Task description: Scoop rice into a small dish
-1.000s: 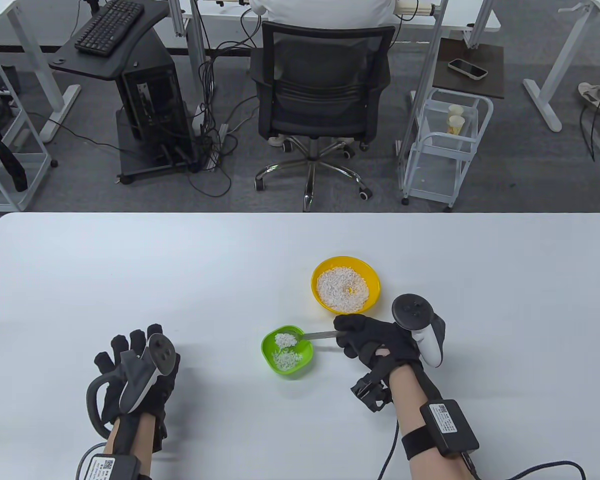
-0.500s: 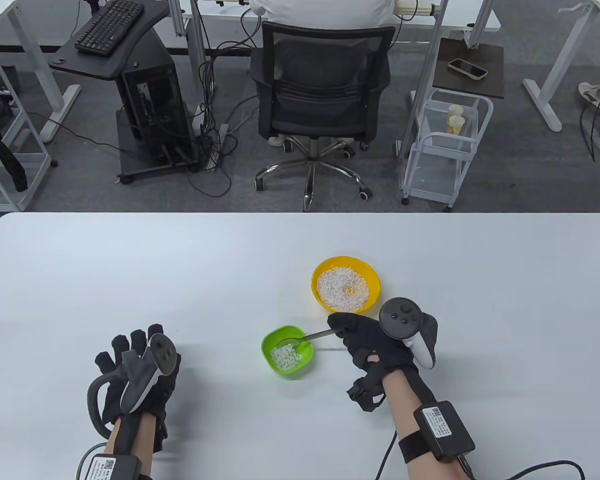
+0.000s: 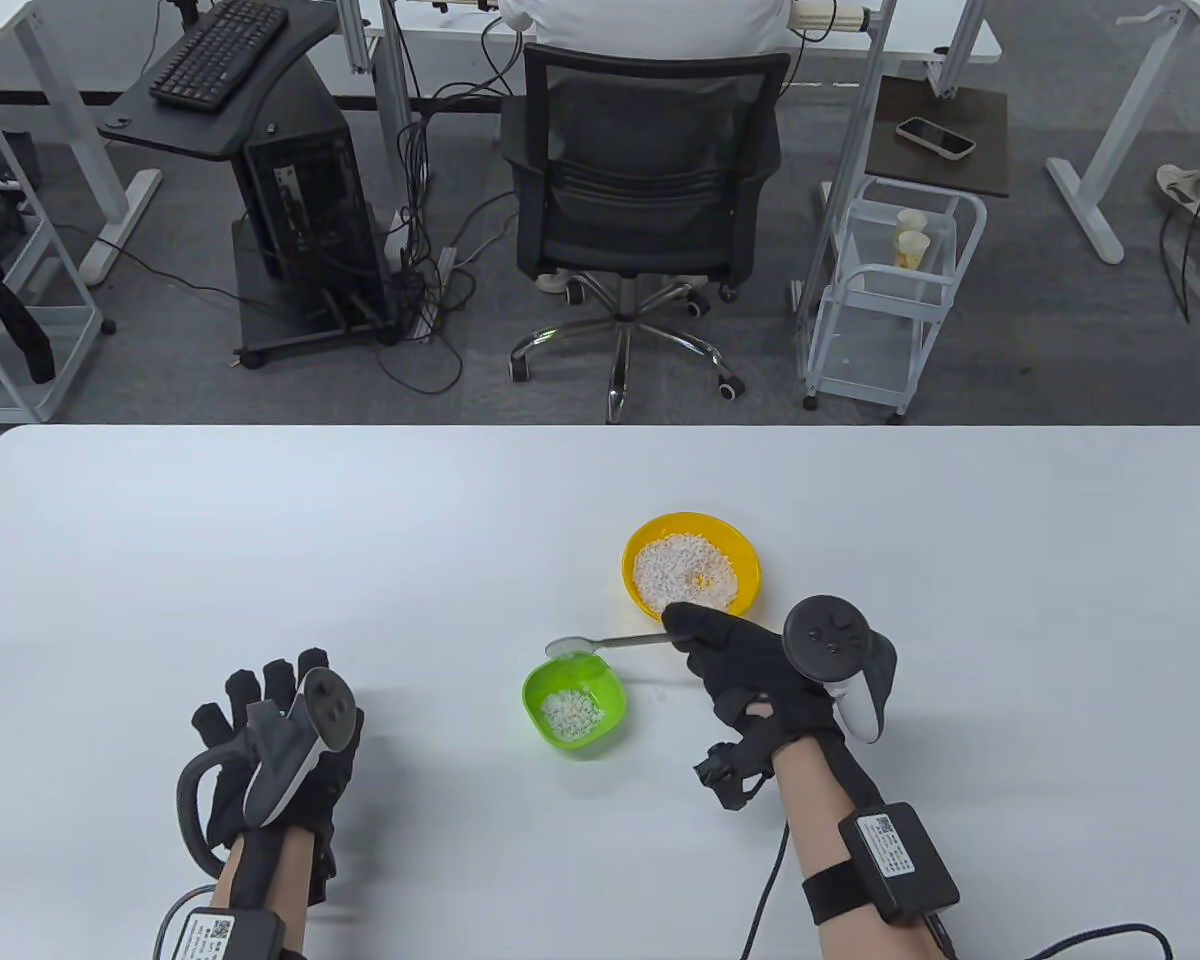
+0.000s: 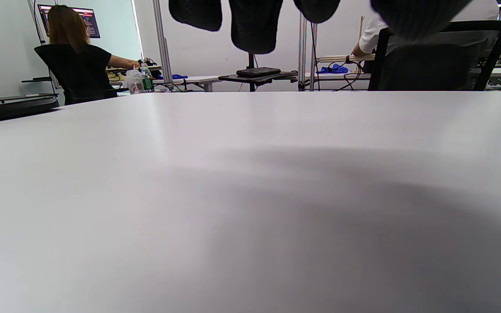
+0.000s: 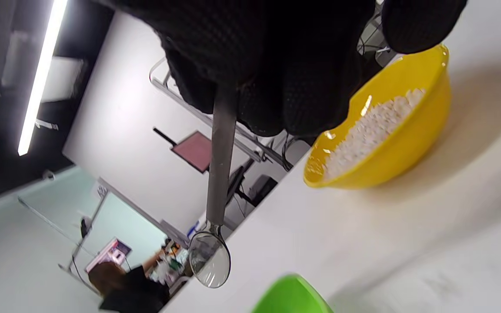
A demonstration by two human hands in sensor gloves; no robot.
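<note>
A yellow bowl (image 3: 750, 572) holding white rice stands at the table's middle right; it also shows in the right wrist view (image 5: 389, 156). A small green dish (image 3: 612, 705) with some rice sits in front of it, to its left; its rim shows in the right wrist view (image 5: 292, 298). My right hand (image 3: 735, 655) grips the handle of a metal spoon (image 3: 600, 642). The spoon's bowl (image 5: 210, 260) is empty and hangs just above the green dish's far rim. My left hand (image 3: 275, 745) rests on the table at the front left, holding nothing; its fingers (image 4: 252, 21) are spread.
The white table (image 3: 260, 560) ends at a far edge, with an office chair (image 3: 645, 200) and a white trolley (image 3: 895, 290) behind it. A computer stand (image 3: 290, 190) is at the far left.
The spoon tipped its rice into the green dish, then my right hand lifted it up and away to the dish's far rim, empty. My left hand stayed put.
</note>
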